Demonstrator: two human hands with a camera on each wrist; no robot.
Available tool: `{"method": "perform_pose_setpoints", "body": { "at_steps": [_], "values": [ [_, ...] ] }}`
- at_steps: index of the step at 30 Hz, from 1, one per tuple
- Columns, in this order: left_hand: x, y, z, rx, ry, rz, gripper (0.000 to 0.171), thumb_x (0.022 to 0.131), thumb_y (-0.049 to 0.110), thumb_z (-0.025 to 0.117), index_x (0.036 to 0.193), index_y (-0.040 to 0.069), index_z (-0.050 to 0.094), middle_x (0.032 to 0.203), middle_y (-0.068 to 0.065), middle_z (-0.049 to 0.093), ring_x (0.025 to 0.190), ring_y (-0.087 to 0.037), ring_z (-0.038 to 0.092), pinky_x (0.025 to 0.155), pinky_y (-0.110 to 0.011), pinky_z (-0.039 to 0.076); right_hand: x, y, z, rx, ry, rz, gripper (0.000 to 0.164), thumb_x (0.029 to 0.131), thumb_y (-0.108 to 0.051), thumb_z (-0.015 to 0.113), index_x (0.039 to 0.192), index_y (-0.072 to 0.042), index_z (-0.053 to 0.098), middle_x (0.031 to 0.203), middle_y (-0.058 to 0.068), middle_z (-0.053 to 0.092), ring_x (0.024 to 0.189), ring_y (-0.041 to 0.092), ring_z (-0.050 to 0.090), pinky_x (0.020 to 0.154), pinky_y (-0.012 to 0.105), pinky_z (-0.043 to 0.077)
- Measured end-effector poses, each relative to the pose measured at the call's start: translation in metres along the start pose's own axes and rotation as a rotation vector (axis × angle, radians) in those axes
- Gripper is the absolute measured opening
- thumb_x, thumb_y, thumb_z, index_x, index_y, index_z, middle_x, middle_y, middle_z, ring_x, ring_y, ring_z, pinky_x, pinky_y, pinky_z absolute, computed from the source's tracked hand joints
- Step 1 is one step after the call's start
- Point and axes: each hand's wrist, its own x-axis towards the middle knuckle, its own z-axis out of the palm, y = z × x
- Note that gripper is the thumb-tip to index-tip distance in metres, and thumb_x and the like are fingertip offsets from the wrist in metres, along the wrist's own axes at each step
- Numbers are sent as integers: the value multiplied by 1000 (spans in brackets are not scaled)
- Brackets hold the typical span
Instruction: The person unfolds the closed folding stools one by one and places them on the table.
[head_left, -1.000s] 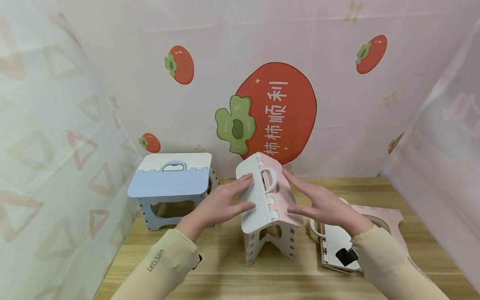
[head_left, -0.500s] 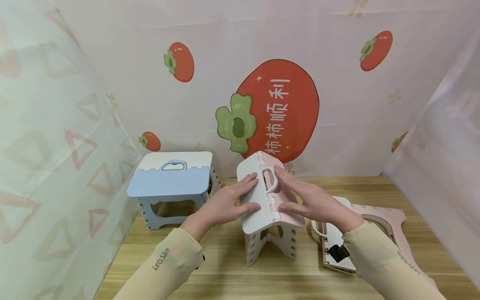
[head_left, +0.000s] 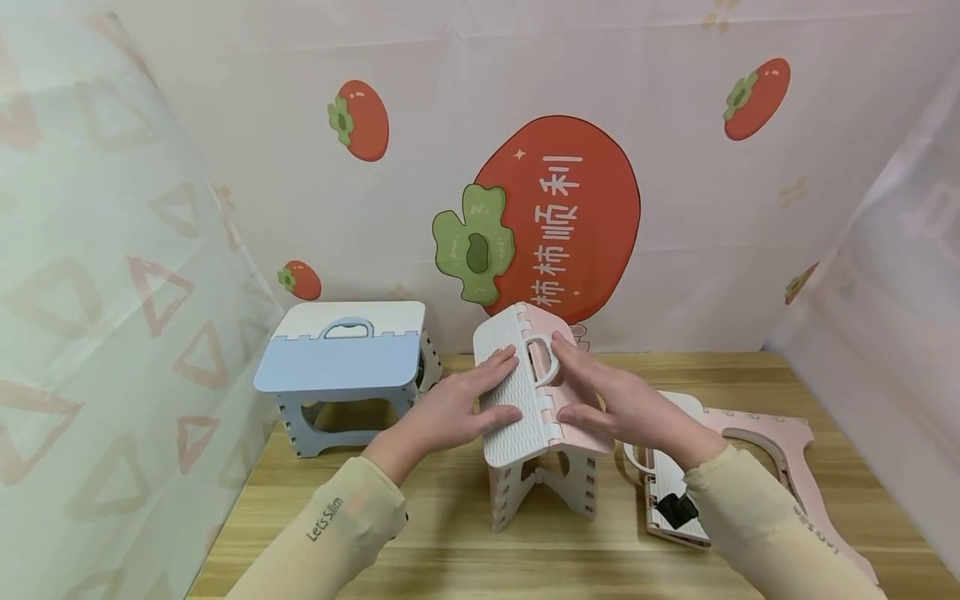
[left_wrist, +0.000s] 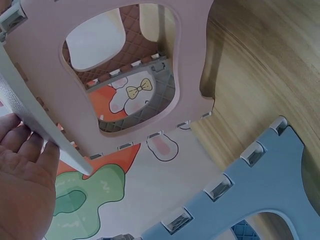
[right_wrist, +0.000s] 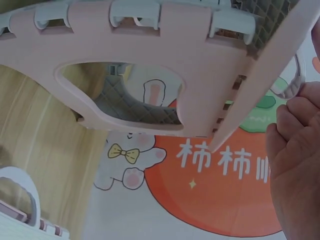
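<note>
A pink and white folding stool (head_left: 517, 442) stands part-unfolded in the middle of the head view, its two top halves sloping like a roof. My left hand (head_left: 448, 410) lies with extended fingers on the white half. On the pink half rests my right hand (head_left: 621, 402), its fingertips beside the white carry handle (head_left: 556, 367) at the ridge. From the left wrist view, the left fingers (left_wrist: 31, 145) press the white panel's outer face, and a pink leg frame (left_wrist: 192, 60) shows underneath. The right wrist view shows the other pink leg frame (right_wrist: 200, 65) spread.
To the left stands a blue and white folding stool (head_left: 345, 367), fully set up with a flat top. At the right, a pink and white stool (head_left: 791, 437) lies folded on the wooden table (head_left: 540, 567), partly behind my right forearm. A persimmon-printed cloth (head_left: 675, 275) hangs behind.
My right hand has moved left and settled on the pink half. The left hand has shifted slightly right over the white half. The top's pink side has spread outward a little.
</note>
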Motion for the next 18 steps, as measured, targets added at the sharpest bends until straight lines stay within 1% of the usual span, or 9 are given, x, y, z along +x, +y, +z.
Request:
{"method": "perform_pose_setpoints", "body": {
  "at_steps": [8,14,18],
  "values": [
    [1,1,1,37,-23,-29,78,98,56,62,162,23,32,168,10,24,153,-13,27,121,-41,36,-3,2,4,33,-2,27,88,96,-42,70,164,-15,21,170,3,20,150,24,35,117,47,39],
    [1,0,3,60,-28,-25,78,98,58,60,162,23,32,168,10,24,154,-14,26,121,-42,35,-5,4,7,49,-13,43,87,97,-41,70,164,-16,21,169,3,21,148,25,38,115,48,41],
    [1,-1,4,70,-33,-26,78,98,59,59,162,23,31,168,10,23,154,-14,26,122,-42,34,-7,5,9,62,-13,44,86,97,-40,69,164,-15,22,169,4,21,148,25,38,115,48,41]
  ]
}}
